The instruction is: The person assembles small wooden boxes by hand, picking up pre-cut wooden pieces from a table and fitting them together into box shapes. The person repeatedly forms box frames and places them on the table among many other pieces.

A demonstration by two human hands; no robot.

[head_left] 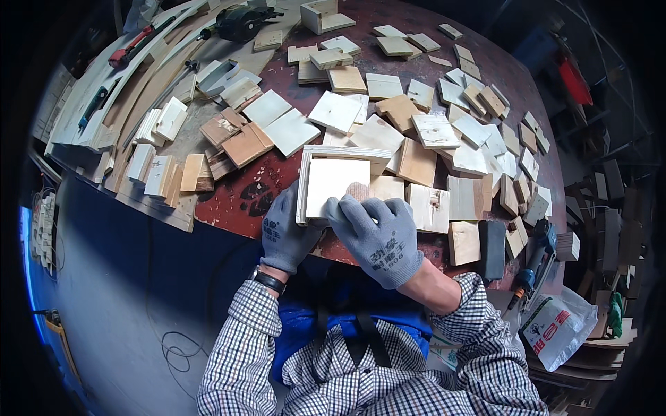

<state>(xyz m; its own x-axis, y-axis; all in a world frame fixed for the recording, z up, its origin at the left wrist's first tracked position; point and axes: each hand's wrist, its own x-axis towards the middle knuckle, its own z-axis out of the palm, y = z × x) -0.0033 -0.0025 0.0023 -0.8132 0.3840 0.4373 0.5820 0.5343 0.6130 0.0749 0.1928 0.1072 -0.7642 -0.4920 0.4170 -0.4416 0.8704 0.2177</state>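
Both my hands wear grey work gloves with dark print on the back. At the table's front edge, my left hand (283,234) closes round the lower left of an L-shaped plywood corner piece (303,182); its fingertips are partly hidden underneath. Inside the angle of that piece lies a pale square wooden block (338,179). My right hand (378,237) comes from the right, its bent fingers and thumb pinching the block's lower right corner, where a brownish patch shows. Loose square wooden blocks (417,164) lie just beyond and beside my hands.
Many more wooden blocks cover the dark red table (243,191). Long boards (142,73) with a red-handled tool (132,47) lie at the left. A dark power tool (239,22) sits at the back. A dark block (492,249) and a blue tool (542,253) are near right.
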